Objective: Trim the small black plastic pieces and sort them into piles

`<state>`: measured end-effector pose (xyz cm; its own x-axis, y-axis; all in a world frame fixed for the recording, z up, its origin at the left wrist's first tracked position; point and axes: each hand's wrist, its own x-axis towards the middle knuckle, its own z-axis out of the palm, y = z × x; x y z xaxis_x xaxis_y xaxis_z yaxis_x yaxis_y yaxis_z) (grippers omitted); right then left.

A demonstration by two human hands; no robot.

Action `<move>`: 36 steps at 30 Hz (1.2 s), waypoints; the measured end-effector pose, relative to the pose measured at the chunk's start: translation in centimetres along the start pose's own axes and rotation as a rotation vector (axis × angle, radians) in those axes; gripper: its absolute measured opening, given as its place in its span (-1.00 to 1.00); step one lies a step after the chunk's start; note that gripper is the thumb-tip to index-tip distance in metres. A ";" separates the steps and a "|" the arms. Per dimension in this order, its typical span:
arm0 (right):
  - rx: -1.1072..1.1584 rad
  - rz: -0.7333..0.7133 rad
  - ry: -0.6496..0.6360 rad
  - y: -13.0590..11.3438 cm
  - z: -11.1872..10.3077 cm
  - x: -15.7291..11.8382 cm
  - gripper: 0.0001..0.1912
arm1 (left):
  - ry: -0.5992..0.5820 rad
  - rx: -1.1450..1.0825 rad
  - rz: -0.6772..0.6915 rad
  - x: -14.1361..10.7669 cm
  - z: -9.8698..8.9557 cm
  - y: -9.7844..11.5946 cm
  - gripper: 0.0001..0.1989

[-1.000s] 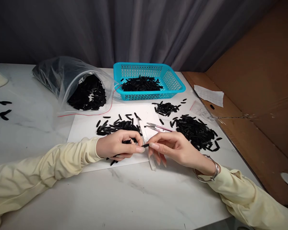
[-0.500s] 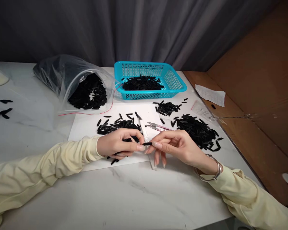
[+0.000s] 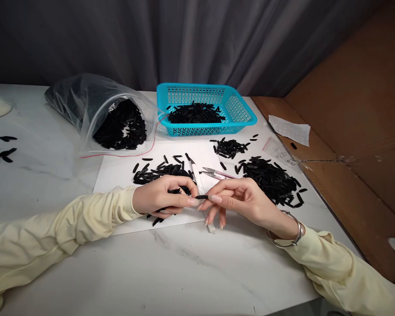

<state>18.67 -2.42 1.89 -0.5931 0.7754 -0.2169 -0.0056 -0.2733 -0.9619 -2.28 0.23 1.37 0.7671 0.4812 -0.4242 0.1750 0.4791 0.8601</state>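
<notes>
White tbl (image 3: 184, 276): 1 blue basket (image 3: 207, 126); L hand (image 3: 161, 195) & R hand (image 3: 242, 199) pinch 1 blk strip (image 3: 202, 197).

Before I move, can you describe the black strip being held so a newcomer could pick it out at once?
Find the blue basket at the back of the white table. Nearer the camera, the left hand and right hand nearly meet. The black strip bridges them, pinched at both ends, unlike the heaped pieces nearby.
</notes>
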 end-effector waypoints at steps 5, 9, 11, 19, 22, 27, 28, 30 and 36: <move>-0.002 -0.012 -0.020 0.1 -0.2 -0.1 -0.86 | -0.004 0.007 0.012 0.0 -0.1 0.0 -0.86; -0.005 -0.007 -0.026 0.2 -0.2 0.0 -0.87 | -0.006 0.011 0.012 0.0 -0.1 -0.1 -0.84; -0.007 0.000 -0.029 0.3 -0.1 0.1 -0.86 | -0.007 0.012 0.014 0.1 -0.1 -0.1 -0.84; -0.396 -0.060 0.107 -2.0 -1.6 -1.5 -0.83 | -0.027 0.008 0.049 0.2 -0.2 -0.2 -0.84; -1.019 -0.160 0.437 -3.5 -3.8 -3.6 -0.86 | -0.038 0.001 0.069 0.2 -0.3 -0.3 -0.82; -1.628 -0.096 0.652 -3.1 -7.8 -6.8 -0.79 | -0.056 -0.019 0.111 0.3 -0.4 -0.4 -0.78; -1.679 -0.058 0.604 -2.9 -8.3 -7.1 -0.79 | -0.054 -0.020 0.117 0.4 -0.5 -0.4 -0.78; -1.753 -0.016 0.508 -3.0 -8.5 -7.1 -0.79 | -0.045 -0.022 0.123 0.4 -0.4 -0.5 -0.77; -1.481 -0.330 0.073 -5.4 -2.1 -2.8 -0.76 | -0.029 0.005 0.095 0.3 -0.3 -0.4 -0.66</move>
<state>22.04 -1.89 7.36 -0.6871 0.7232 0.0700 0.6890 0.6791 -0.2532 -2.31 0.45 0.83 0.7981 0.5027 -0.3322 0.1034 0.4288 0.8974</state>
